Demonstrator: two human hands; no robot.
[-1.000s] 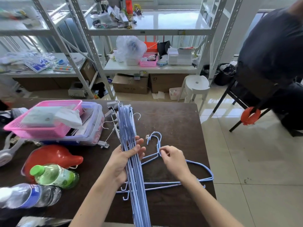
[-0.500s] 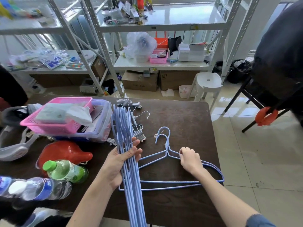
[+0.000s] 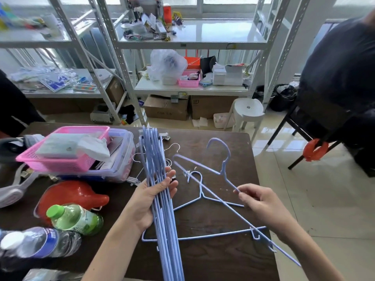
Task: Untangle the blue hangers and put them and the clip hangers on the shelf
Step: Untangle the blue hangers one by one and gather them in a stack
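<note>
Head view: left hand [image 3: 151,201] grips a bundle of blue hangers [image 3: 162,199] stacked edge-on, fingers curled round the wires, thumb side hidden behind them. The bundle runs from the near table edge up toward the far side of the table [image 3: 233,260].

Right hand [image 3: 261,201] pinches one blue wire hanger [image 3: 221,165] by its shoulder wire, fingers narrow on the wire, and the hanger is tilted up off the table with its hook high. Its long bottom bar crosses over a second blue hanger [image 3: 199,201] that lies flat on the table, hook pointing away. Whether the two are hooked together at the crossing I cannot tell (wires overlap near the flat one's hook and again near its right end).

Progress, judged from this: untangling looks mostly done. Most blue hangers sit gathered in the left hand, one is in the right hand, one is loose on the table. So two left to join the bundle.

Clip hangers [image 3: 154,151] lie behind and partly under the bundle, beside the clear storage box [image 3: 121,159] with the pink basket [image 3: 60,157] on top; white hooks and metal clips show, count unclear. They look untouched.

Nothing from the task seems to be on the shelf [image 3: 192,89] yet (it stands well apart, beyond the table, already cluttered). Placing both sets is still to do.

Also on the table: red plastic item [image 3: 73,196], green-cap bottle [image 3: 76,219], water bottle [image 3: 34,244].
</note>
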